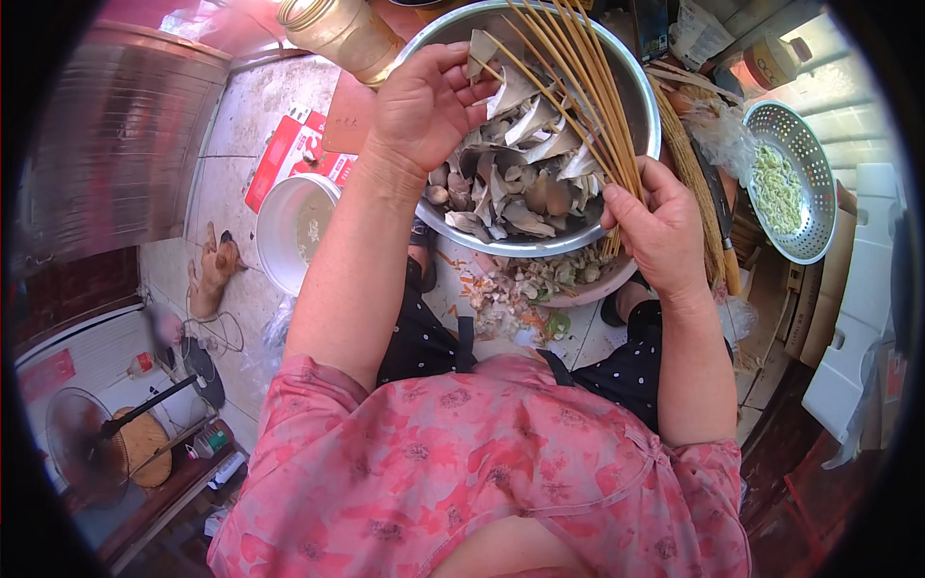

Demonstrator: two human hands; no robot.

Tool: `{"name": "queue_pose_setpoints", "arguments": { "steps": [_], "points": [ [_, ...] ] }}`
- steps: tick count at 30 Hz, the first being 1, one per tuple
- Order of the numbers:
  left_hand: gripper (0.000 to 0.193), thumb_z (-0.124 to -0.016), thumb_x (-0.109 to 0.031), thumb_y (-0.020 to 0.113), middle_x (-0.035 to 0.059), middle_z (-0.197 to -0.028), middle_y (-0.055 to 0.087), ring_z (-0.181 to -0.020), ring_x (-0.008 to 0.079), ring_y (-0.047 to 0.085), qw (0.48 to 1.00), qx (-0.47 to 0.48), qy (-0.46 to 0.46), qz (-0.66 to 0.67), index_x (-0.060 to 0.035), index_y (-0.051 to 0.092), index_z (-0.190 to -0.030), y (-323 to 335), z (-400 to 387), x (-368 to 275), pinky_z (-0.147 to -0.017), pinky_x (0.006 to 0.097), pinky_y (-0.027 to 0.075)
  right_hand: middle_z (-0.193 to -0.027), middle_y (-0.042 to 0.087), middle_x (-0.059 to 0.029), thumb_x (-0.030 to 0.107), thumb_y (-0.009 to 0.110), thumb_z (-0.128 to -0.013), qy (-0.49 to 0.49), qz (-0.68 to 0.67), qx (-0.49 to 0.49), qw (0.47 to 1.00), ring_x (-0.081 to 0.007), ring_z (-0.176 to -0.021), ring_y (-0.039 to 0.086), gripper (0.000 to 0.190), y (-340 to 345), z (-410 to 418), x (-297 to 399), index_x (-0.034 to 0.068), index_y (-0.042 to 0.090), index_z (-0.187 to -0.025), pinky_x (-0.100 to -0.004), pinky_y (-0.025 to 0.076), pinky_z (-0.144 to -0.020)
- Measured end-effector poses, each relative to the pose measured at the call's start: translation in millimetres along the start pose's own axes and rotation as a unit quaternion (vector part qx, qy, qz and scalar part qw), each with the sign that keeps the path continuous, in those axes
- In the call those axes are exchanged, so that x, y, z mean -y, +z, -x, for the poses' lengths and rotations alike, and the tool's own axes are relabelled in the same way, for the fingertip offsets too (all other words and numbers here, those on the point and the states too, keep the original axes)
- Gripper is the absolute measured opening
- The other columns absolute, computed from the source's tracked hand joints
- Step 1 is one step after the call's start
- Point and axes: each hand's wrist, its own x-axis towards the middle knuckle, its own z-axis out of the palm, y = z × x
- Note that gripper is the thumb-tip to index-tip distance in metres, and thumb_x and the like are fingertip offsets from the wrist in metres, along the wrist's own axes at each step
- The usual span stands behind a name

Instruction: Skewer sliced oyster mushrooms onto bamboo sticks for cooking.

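Observation:
My left hand (433, 101) is over the left side of a wide metal basin (656, 130). A flat grey mushroom piece (480, 54) is held at its thumb and fingertips. Against that piece lies the tip of a thin stick; whether it pierces the piece I cannot tell. My right hand (661, 224) grips a fanned bundle of bamboo skewers (607, 108) at the basin's right rim. The skewers slant up and away across the basin. Torn grey and white mushroom pieces (520, 195) heap inside the basin, partly hidden by the skewers and my left hand.
Under the basin sits a pink tub (618, 278) of vegetable scraps. A white bucket (278, 231) and a small brown dog (214, 274) are on the tiled floor to the left. A large jar (347, 40) stands beyond. At right are a knife (715, 188) and a metal colander (809, 209) holding green pieces.

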Motion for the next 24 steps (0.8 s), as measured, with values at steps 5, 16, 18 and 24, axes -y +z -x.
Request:
{"name": "queue_pose_setpoints", "arguments": {
  "steps": [5,16,18,24],
  "points": [
    [0.018,-0.084,-0.015,0.063,0.0085,-0.084,0.065,-0.078,0.0209,0.063,0.996,-0.061,0.068,-0.002,-0.0043,0.059,-0.097,0.9,1.4,2.5,-0.071,0.0339,0.052,-0.069,0.06,-0.0003,0.008,0.059,-0.087,-0.002,-0.001,-0.003,1.0,-0.0046,-0.063,0.054,0.01,1.3,-1.4,-1.2,-0.001,0.058,-0.092,-0.0195,0.041,-0.057],
    [0.018,-0.083,-0.012,0.065,0.0079,-0.082,0.063,-0.075,0.0175,0.063,0.98,-0.098,0.065,-0.159,-0.0012,0.059,-0.095,11.2,6.3,3.2,-0.068,0.0322,0.055,-0.071,0.061,-0.0008,0.008,0.06,-0.086,-0.037,0.023,-0.036,0.998,-0.0049,-0.063,0.055,0.012,0.4,-1.5,-9.5,-0.002,0.059,-0.094,-0.0202,0.043,-0.057],
    [0.019,-0.082,-0.012,0.066,0.0079,-0.084,0.063,-0.076,0.0172,0.062,0.973,-0.108,0.054,-0.194,-0.0008,0.059,-0.096,9.8,5.4,6.8,-0.07,0.0339,0.056,-0.071,0.061,-0.0011,0.007,0.06,-0.086,-0.045,0.027,-0.041,0.998,-0.0051,-0.063,0.055,0.013,0.1,-1.6,-12.5,-0.002,0.06,-0.094,-0.0205,0.044,-0.057],
    [0.015,-0.083,-0.013,0.067,0.0031,-0.084,0.064,-0.075,0.0126,0.06,0.971,-0.106,0.016,-0.214,-0.0043,0.061,-0.094,1.8,1.1,15.8,-0.07,0.0326,0.053,-0.071,0.062,-0.0019,0.007,0.06,-0.085,-0.048,0.033,-0.045,0.997,-0.0055,-0.062,0.056,0.013,0.8,-2.8,-16.2,-0.003,0.06,-0.094,-0.0212,0.044,-0.056]
  ]
}}
